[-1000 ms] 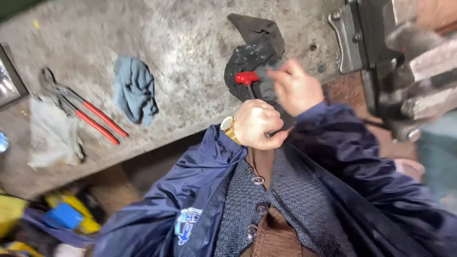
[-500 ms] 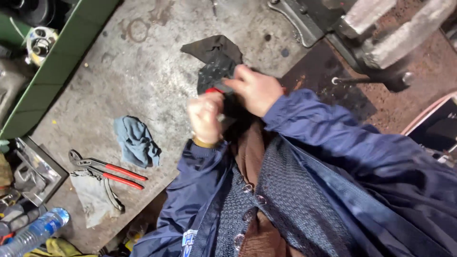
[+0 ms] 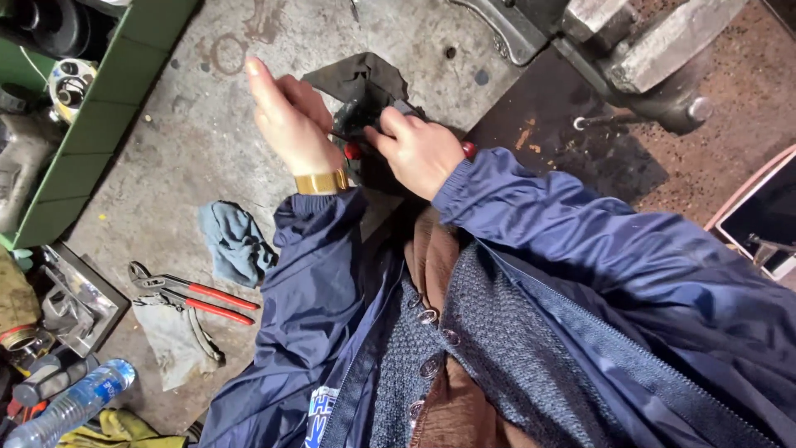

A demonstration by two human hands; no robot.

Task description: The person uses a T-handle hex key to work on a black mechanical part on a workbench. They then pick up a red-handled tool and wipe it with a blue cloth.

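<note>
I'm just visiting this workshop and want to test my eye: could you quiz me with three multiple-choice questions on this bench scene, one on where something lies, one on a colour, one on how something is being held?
1. Where does the blue rag lie?
A. On the grey bench, beside the left sleeve
B. Inside the vise
C. On the green shelf

2. What colour are the handles of the pliers?
A. Yellow
B. Red
C. Black

3. How does the left hand stand?
A. Clenched in a fist
B. Resting flat on the rag
C. Fingers stretched out, beside the dark part

Answers:
1. A, the rag sits on the bench surface close by the left sleeve.
2. B, both long handles show red.
3. C, the fingers point up and away while the right hand grips the part.
</note>
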